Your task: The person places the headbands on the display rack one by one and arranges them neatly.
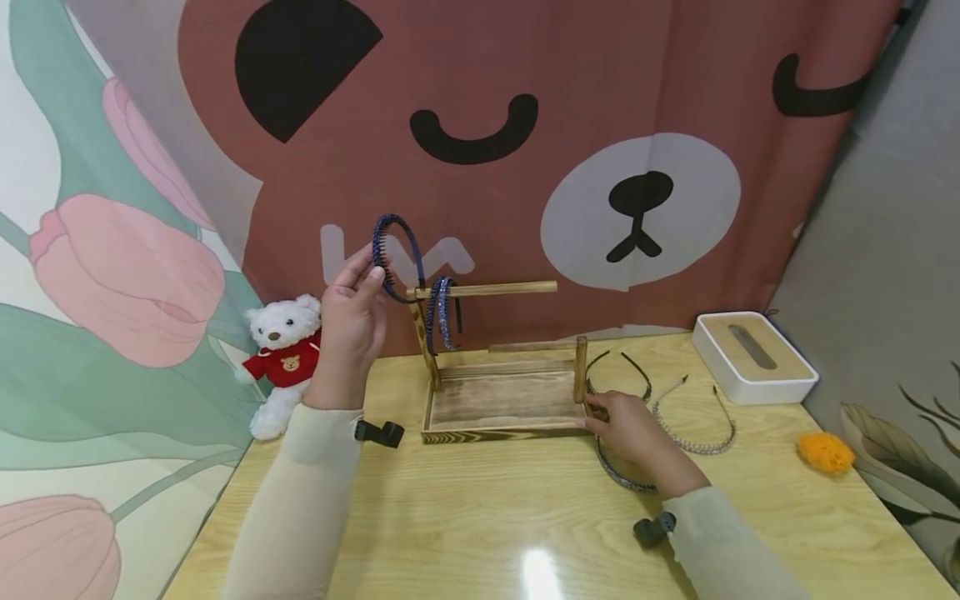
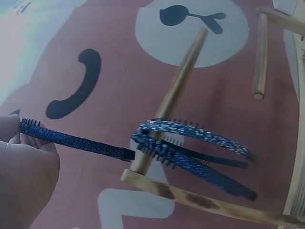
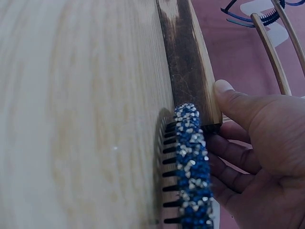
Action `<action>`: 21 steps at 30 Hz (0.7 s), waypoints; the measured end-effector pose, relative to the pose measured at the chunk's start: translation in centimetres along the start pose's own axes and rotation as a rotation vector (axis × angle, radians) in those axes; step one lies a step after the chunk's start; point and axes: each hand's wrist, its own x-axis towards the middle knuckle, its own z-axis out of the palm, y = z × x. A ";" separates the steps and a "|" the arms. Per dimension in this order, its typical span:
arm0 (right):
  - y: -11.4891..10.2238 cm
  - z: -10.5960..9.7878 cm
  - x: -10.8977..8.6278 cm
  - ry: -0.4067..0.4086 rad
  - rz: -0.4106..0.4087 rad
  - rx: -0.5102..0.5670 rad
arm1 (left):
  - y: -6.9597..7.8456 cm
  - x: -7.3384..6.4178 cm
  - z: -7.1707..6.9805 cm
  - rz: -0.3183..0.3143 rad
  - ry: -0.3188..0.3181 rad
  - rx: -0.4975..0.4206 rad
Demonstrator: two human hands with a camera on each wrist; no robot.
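Note:
My left hand (image 1: pixel 358 323) pinches a dark blue toothed headband (image 2: pixel 76 143) between thumb and fingers, at the left end of the upper bar (image 1: pixel 510 288) of a wooden display stand (image 1: pixel 495 434). The headband's lower end sits close to that bar end; whether it touches cannot be told. Two glittery blue headbands (image 2: pixel 209 136) hang over the bar beside it. Down at the stand's front right corner, my right hand (image 1: pixel 628 427) holds the base, thumb on its side. A blue and silver headband (image 3: pixel 193 164) lies on the table by that hand, partly hidden beneath it.
A thin dark headband (image 1: pixel 640 372) and a pale beaded headband (image 1: pixel 705 450) lie right of the stand. Further right are a white tissue box (image 1: pixel 783 390) and an orange flower (image 1: pixel 825 452). A white teddy bear (image 1: pixel 279 379) sits at the left, against the wall.

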 end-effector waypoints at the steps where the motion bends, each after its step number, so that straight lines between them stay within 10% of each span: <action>1: 0.0 0.0 0.0 -0.002 -0.001 0.000 | -0.2 0.0 0.0 -0.003 0.002 0.009; 21: 0.1 -0.1 0.1 -0.022 0.013 -0.002 | -5.3 -1.5 -2.8 -0.185 0.061 0.176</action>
